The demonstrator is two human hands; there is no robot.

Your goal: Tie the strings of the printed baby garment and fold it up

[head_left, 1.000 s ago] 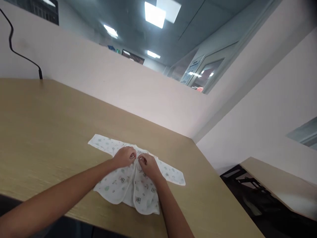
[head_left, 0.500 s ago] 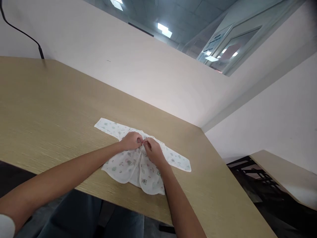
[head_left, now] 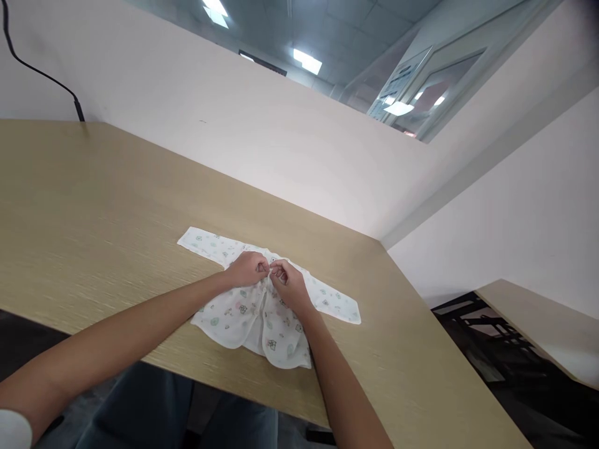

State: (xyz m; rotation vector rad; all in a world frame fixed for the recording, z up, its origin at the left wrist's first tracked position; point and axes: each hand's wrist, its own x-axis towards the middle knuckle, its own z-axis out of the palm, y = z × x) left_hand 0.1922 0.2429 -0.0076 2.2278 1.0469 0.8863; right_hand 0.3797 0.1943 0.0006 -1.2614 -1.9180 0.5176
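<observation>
A small white baby shirt (head_left: pixel 229 318) with a print of little figures and leaves lies spread on the wooden table, both sleeves stretched out sideways. Its front parts below the chest, where two rounded hems show. My left hand (head_left: pixel 249 269) pinches the cloth at the upper front opening, fingers curled. Right beside it, my right hand (head_left: pixel 289 284) pinches the other front edge, the fingertips of both hands nearly touching. Whatever fastening sits between the fingertips is too small to make out.
The table (head_left: pixel 116 206) meets a white partition (head_left: pixel 234 143) along its far edge, with a window above. A black cable (head_left: pixel 47 73) hangs at the far left. Another table (head_left: pixel 547 318) stands lower right, beyond the table's right edge.
Both hands stay at the shirt's upper front, with only slight finger movement. The view has shifted a little; the shirt lies as before.
</observation>
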